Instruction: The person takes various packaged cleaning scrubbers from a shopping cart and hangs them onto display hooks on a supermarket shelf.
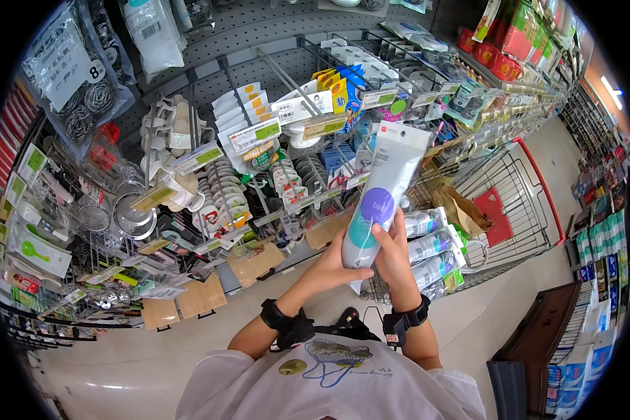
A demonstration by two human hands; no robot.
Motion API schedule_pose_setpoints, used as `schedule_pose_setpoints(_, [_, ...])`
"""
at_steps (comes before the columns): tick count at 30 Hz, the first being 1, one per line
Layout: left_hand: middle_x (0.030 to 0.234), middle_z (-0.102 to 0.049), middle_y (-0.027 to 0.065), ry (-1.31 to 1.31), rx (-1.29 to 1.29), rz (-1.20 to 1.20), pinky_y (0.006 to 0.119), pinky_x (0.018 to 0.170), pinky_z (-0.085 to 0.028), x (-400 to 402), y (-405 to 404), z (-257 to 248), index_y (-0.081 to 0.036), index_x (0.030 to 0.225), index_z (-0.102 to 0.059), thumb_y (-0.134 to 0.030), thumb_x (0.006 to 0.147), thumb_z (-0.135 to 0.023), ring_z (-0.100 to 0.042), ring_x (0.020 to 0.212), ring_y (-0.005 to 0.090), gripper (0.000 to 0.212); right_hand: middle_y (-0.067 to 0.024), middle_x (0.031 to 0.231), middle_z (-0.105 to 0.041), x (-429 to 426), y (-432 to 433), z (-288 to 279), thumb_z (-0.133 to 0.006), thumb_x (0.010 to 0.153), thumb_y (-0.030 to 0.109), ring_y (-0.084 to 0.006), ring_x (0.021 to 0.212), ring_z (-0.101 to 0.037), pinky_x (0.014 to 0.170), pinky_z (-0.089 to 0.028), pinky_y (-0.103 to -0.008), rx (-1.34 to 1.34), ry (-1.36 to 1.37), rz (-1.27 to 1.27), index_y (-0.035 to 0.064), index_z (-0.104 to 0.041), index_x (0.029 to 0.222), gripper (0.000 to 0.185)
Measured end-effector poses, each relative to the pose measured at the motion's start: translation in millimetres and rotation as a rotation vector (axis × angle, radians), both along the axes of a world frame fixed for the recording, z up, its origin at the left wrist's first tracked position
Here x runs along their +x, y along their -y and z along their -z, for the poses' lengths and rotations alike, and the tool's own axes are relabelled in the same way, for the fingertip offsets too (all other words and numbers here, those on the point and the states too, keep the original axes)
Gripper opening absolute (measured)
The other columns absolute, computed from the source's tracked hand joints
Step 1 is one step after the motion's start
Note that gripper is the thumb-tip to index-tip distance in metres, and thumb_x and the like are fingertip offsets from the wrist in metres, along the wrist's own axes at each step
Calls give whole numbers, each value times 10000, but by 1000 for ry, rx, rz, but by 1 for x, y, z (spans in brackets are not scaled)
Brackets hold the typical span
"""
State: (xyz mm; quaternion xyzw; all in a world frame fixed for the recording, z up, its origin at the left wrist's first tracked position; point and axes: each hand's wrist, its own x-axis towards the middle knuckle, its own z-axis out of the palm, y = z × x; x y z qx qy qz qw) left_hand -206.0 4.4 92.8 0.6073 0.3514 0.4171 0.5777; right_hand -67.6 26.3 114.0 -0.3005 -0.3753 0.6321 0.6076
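Note:
A long plastic-wrapped cylindrical package [376, 202], white with purple and teal patches, is held up in front of me, tilted with its flat sealed end away from me. My left hand [336, 268] grips its lower end from the left, the thumb across the bottom. On the other side my right hand [396, 254] clasps it, thumb pressed on its front. Similar packages [433, 252] lie in the wire shopping cart [520, 210] just right of my right hand. The package's underside is hidden.
Ahead stands a pegboard rack [273, 47] with hooks of hanging kitchen goods and price tags. Steel-wool scourer packs [76, 79] hang at the left, near metal strainers [134, 215]. A brown paper bag [459, 210] sits in the cart. A dark brown display stand [543, 341] is at the lower right.

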Motion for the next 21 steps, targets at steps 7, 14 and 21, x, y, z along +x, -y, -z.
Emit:
schedule_pose_setpoints(7, [1176, -442, 115, 184, -265, 230, 322, 927, -340, -14, -3, 17, 3, 1297, -270, -238, 651, -685, -427, 1093, 190, 805, -115, 1265, -376, 2, 0, -2, -567, 814, 179, -221, 1143, -392, 962, -310, -347, 91, -90, -99, 44, -262, 1305, 594])
schedule_pose_setpoints(14, [894, -552, 81, 467, -338, 582, 264, 743, -426, -18, -4, 14, -25, 1106, -481, -387, 611, -662, -548, 804, 177, 639, -118, 1081, -533, 7, 8, 5, -557, 825, 300, -218, 960, -540, 806, -459, -335, -42, -17, -283, 7, -401, 1194, 496])
schedule_pose_setpoints(21, [1062, -544, 197, 533, -509, 441, 360, 887, -417, -15, 8, 4, 45, 1153, -448, -336, 607, -591, -553, 979, 285, 682, -100, 953, -581, 1, 11, -3, -569, 830, 252, -127, 732, -588, 527, -477, -200, -50, 14, -259, 7, -421, 1160, 436])
